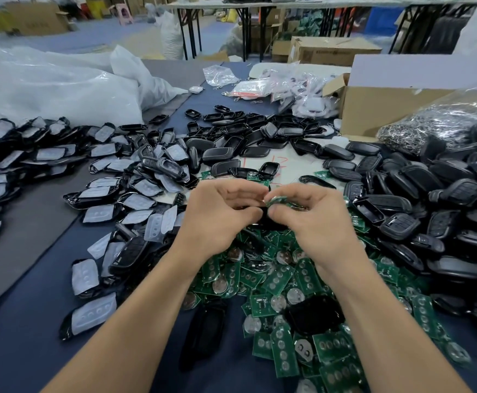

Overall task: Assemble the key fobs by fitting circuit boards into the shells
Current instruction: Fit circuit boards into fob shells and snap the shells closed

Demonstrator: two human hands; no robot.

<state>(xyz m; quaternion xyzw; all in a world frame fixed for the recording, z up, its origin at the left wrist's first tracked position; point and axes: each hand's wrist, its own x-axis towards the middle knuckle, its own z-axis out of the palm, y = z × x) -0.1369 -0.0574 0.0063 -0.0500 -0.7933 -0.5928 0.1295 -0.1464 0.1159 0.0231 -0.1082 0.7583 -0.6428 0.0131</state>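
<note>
The left grip (223, 211) and the right grip (308, 214) are a person's bare hands. The left forearm (146, 321) and the right forearm (387, 321) are bare too, slender and smooth, uncovered from the wrist down to the edge of view.

Black shell (263, 220): gripped in your left hand (220, 212), mostly hidden by fingers, held above the board heap.
Green circuit board (279, 200): pinched in your right hand (314, 215), tilted, at the shell's upper edge; blurred.
Loose circuit boards (277, 282): green, round silver contacts, heaped under your 2 wrists.
Empty black shells (441, 194): piled to your right.
Shells with white button pads (104, 191): spread to your left.
</note>
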